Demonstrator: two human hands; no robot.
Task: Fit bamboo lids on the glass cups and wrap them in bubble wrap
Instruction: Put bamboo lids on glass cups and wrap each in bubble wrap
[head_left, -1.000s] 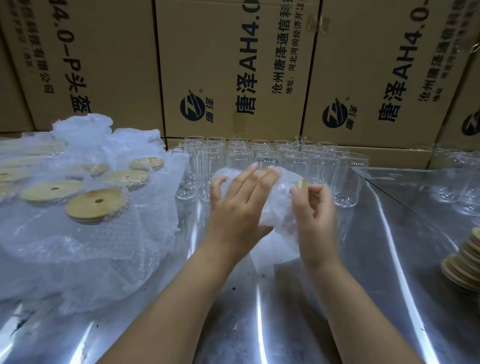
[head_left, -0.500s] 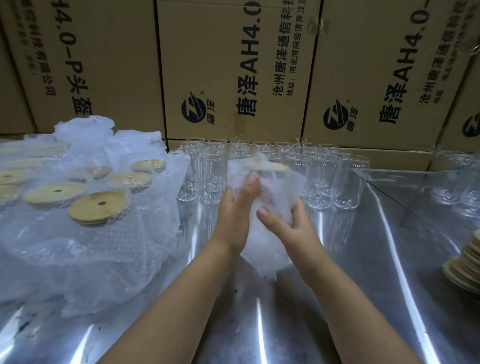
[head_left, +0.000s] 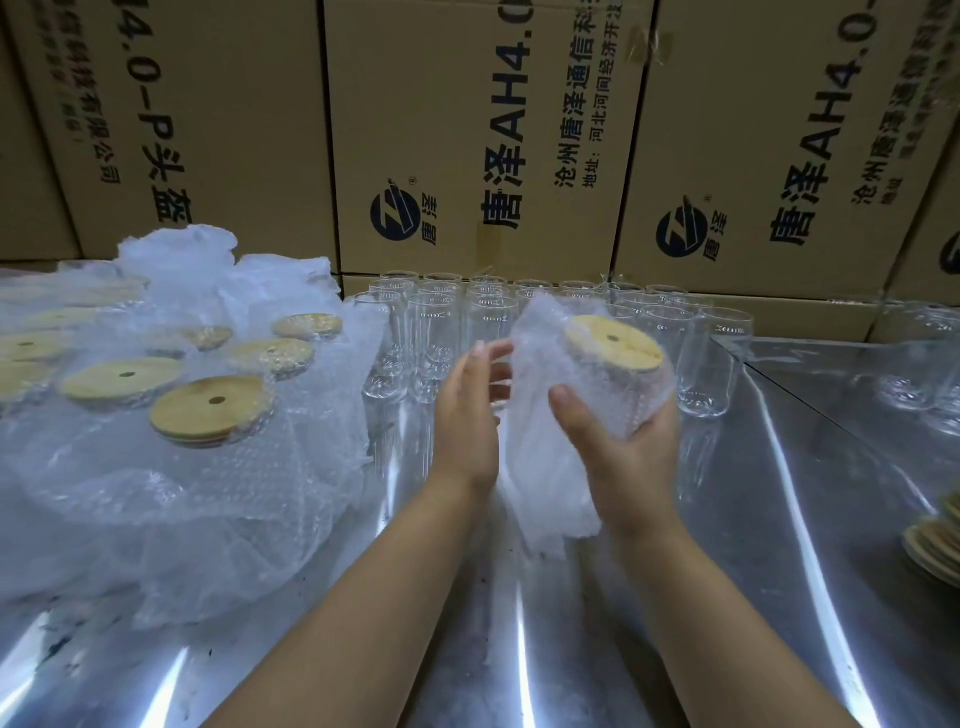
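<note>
**Inspector:** State the position of the work item.

**Assistant:** A clear glass cup swathed in translucent bubble wrap is held above the shiny metal table, in front of the rows of unwrapped clear glass cups. Its round pale bamboo lid with a small centre hole is seated on the mouth.

**Inspector:** Orientation?

**Assistant:** Long axis runs near vertical, tilted. The lidded end points up and away from the wearer; the base sits low in the palm. A loose tail of wrap hangs below towards the table.

**Inspector:** Hands?

**Assistant:** The right hand cups the wrapped body from beneath, fingers curled round it, thumb pressed on the front. The left hand stands edge-on just beside the wrap, fingers extended and loosely spread; fingertips at the film's left edge, contact uncertain.

**Inspector:** Surroundings?

**Assistant:** At left, a heap of bubble-wrap sheeting carrying several lidded, wrapped cups. At the right edge, a stack of loose bamboo lids.

**Inspector:** Markings?

**Assistant:** Brown cardboard cartons are stacked behind the table. Printing runs sideways: "唐泽AH4.0", "沧州唐泽通信科…", "地址:河北河间经济开…", plus a dark round logo beside "唐泽". The left carton reads "4.0-P头盔" and "…有限公司". Faint marks on the cup rims are illegible.
</note>
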